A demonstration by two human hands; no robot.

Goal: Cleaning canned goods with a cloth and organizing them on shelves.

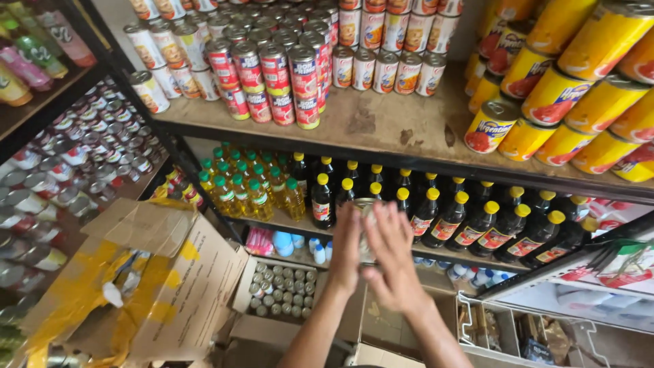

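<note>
Our left hand (345, 249) and right hand (394, 255) press a tin can (364, 228) between spread fingers, mostly hiding it, before the front edge of the dark-bottle shelf (436, 251).

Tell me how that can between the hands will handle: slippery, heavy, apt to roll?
The can, pressed between the left hand and right hand, looks like smooth metal, so probably slippery and rigid. Being round, it would likely roll if laid sideways. If full, it is probably heavy for its size.

Two bare forearms, no sleeves, left hand (345, 249), right hand (394, 262), no rings or watch, fingers (381, 221) bare
</note>
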